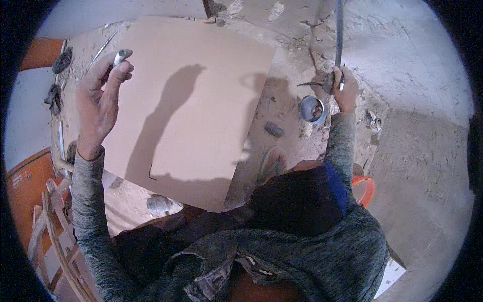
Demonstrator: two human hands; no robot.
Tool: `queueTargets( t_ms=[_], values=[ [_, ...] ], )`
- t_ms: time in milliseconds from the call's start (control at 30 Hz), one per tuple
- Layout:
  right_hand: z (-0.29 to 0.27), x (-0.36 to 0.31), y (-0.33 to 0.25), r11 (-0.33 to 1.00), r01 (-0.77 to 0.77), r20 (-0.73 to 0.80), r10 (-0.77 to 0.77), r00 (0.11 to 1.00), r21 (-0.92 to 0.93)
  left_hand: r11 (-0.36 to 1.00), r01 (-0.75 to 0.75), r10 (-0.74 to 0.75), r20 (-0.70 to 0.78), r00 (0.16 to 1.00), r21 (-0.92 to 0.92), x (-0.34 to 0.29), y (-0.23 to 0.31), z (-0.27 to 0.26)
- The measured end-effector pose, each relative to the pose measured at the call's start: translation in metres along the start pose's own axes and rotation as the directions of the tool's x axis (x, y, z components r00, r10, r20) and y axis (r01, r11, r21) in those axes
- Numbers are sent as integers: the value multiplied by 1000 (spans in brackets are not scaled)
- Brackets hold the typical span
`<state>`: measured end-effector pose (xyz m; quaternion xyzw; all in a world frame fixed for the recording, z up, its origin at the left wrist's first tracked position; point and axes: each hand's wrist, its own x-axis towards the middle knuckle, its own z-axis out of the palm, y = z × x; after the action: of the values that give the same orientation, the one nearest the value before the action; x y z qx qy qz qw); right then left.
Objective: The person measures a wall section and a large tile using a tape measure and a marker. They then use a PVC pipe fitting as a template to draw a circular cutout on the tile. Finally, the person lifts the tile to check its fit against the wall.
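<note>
My left hand [102, 95] is raised over the left side of a large beige board [211, 65]. Its thumb and fingers pinch a short white cylinder with a dark end [119, 57], which looks like a marker or its cap. A black corner mark [152, 174] is drawn near the board's near edge. My right hand [347, 91] is stretched out beyond the board's right side, closed around a slim white-and-black marker [342, 84]. Its fingers are beside a dark metal tool head with a curved point [324, 83]; whether they touch it I cannot tell. A long grey bar [339, 32] rises just above.
A metal can [312, 109] stands near my right hand, and a dark block [273, 129] lies left of it. Rough concrete [422, 166] spreads at right. Wooden slats [55, 236] and an orange panel [27, 186] are at left. A thin rod [104, 48] lies behind my left hand.
</note>
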<state>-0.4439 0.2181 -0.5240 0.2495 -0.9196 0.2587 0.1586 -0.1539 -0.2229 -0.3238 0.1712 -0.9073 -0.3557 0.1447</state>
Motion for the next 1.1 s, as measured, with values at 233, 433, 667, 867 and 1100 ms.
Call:
queueTargets(
  t_ms=[233, 433, 667, 867, 1100],
  values=[
    [20, -41, 55, 903, -1, 268, 128, 955, -429, 996, 88, -86, 57, 995, -25, -10, -26, 6],
    [30, -34, 97, 806, -7, 453, 340, 824, -591, 992, 124, -120, 137, 983, -16, -14, -26, 16],
    [33, -61, 42, 952, -161, 556, 284, 781, -259, 1000, 18, -15, 234, 972, -13, -4, -9, 24],
    [27, -82, 78, 987, 86, 566, 7, 824, -136, 993, 36, -18, 164, 986, -109, -33, -41, 5],
    [2, 1, -113, 854, -290, 531, 19, 847, 432, 918, 393, -395, -60, 917, -49, -76, -55, -7]
  ],
)
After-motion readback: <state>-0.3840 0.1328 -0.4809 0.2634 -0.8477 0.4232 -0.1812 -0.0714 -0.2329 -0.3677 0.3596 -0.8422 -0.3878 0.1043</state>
